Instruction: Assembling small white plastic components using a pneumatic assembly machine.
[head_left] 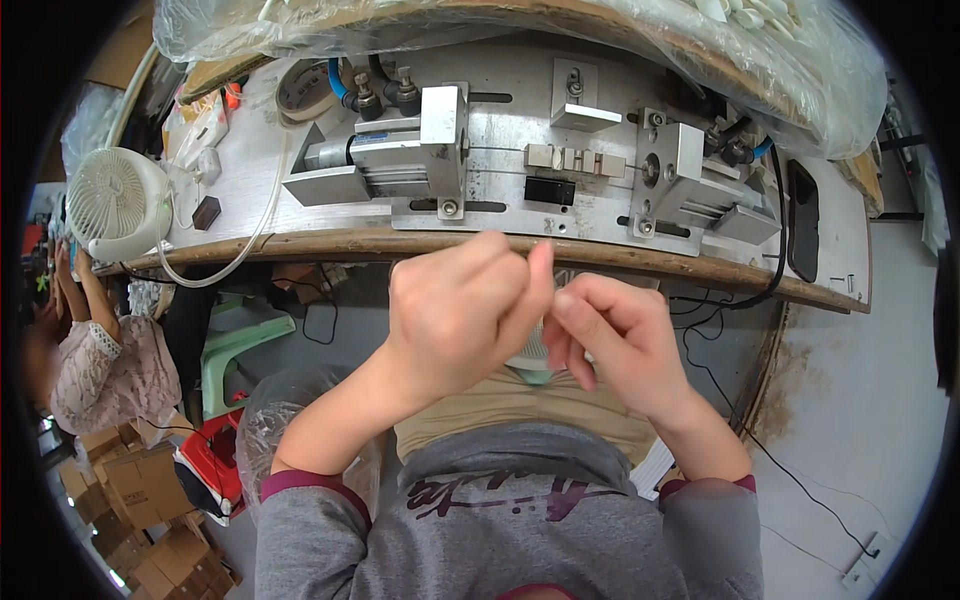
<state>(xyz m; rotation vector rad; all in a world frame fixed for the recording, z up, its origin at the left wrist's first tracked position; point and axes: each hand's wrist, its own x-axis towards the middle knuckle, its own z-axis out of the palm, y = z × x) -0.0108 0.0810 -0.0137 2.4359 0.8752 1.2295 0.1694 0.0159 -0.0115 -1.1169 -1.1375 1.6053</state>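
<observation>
Both hands are raised in front of my lap, just off the near edge of the workbench [340,243]. My left hand [462,305] is curled closed with its back upward, and whatever lies in it is hidden. Close beside it, my right hand [618,335] has thumb and forefinger pinched together, the other fingers bent. Anything between those fingertips is too small to make out. Beyond the hands, a metal fixture on the bench carries a row of small metal blocks [575,160] and a black block [550,190]. An air cylinder stands on the left [400,160] and another on the right [690,180].
A white fan [118,205], a tape roll [305,90] and a dark phone [803,222] lie on the bench. Plastic sheeting [450,25] covers a shelf behind. Green stool [240,350], cardboard boxes [145,485] and another person [115,370] are at left; cables hang at right.
</observation>
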